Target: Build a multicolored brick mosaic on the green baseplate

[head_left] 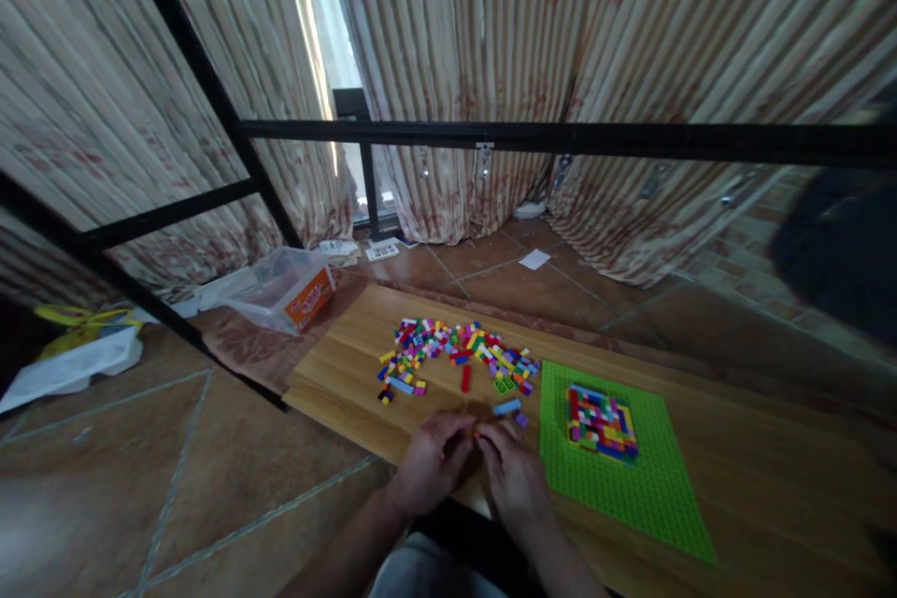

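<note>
My left hand (431, 460) and my right hand (515, 472) meet at the near edge of a wooden table (350, 374), fingers curled together around a small orange brick (477, 435). Just beyond them lie a light blue brick (505, 407) and a red brick (465, 378). Farther back is a heap of several small coloured bricks (455, 350). To the right lies a green baseplate (631, 486) with a patch of mixed coloured bricks (601, 422) built on it.
A clear plastic box with an orange label (291, 290) sits on the tiled floor to the left. A black metal frame (561, 138) crosses the view before striped curtains. White bags (70, 360) lie at far left.
</note>
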### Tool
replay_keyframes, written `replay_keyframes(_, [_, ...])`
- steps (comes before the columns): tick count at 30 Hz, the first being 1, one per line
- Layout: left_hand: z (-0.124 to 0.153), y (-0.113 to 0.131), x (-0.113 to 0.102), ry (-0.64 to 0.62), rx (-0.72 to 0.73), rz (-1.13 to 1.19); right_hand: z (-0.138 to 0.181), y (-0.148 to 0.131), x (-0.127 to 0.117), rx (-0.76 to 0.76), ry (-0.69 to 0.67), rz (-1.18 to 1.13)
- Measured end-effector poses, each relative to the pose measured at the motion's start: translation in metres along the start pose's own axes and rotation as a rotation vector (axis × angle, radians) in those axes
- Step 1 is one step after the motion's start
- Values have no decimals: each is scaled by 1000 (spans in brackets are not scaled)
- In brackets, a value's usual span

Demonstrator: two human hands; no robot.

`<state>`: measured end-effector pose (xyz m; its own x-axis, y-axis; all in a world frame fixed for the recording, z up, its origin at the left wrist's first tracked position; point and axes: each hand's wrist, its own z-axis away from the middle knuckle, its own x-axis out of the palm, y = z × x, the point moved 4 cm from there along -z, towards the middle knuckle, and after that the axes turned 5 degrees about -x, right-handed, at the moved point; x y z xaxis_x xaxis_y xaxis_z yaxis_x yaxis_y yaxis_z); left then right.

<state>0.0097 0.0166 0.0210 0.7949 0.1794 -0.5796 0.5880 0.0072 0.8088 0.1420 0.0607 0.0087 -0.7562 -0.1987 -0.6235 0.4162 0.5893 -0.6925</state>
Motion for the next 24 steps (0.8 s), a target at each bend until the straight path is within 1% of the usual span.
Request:
replay_keyframes(1, [1, 4, 6, -24, -3, 26, 3, 1, -4, 19, 5, -35])
replay_keyframes(4, [2, 13, 18, -40, -39, 83, 11, 2, -13, 74, -2, -102])
replay_keyframes(8, [-2, 23, 26, -95, -62, 147, 19, 4, -20, 142, 31, -146])
replay_keyframes(10, [-4, 25, 29, -121, -78, 192, 23, 6, -22, 171, 58, -158])
replay_keyframes(12, [-4, 25, 33, -120, -112, 238, 27, 7, -24, 196, 85, -164])
replay_keyframes(15, [-1, 24, 40, -85, -137, 271, 31, 9, -27, 243, 129, -155])
replay_keyframes(17, [0, 28, 45, -49, -93, 249, 33, 11, -29, 285, 156, -162])
replay_keyframes(19, [0, 35, 49, -28, -14, 202, 34, 13, -32, 316, 186, -179])
replay_keyframes(21, [-2, 40, 52, -7, 45, 158, 33, 13, -37, 323, 216, -182])
replay_keyframes(24, [-9, 37, 50, 72, 55, 86, 35, 12, -50, 297, 259, -146])
